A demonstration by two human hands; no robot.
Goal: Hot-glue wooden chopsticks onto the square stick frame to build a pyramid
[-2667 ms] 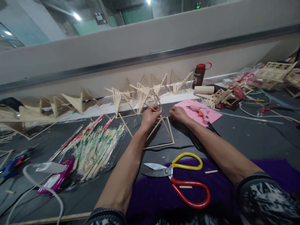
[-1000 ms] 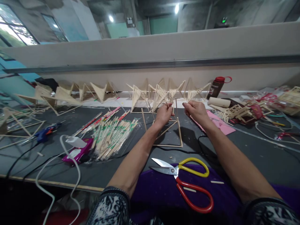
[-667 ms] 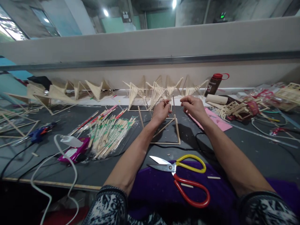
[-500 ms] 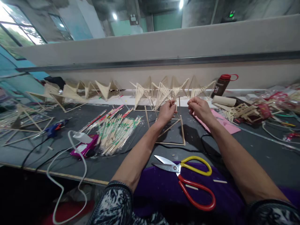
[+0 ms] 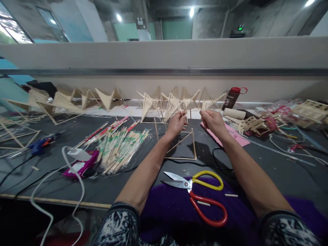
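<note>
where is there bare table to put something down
A wide, mostly bare patch of grey table lies right of the right forearm, between the pink sheet and the purple cloth. A smaller one sits between the bagged sticks, left forearm and front edge. Stick models crowd the back; a stick frame stands by the left hand.

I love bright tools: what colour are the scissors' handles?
One yellow handle, one red handle; the head view.

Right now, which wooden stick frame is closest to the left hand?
The sparse frame at the left hand, just beyond the scissors; the other frames stand farther back along the wall or well off to either side.
</note>
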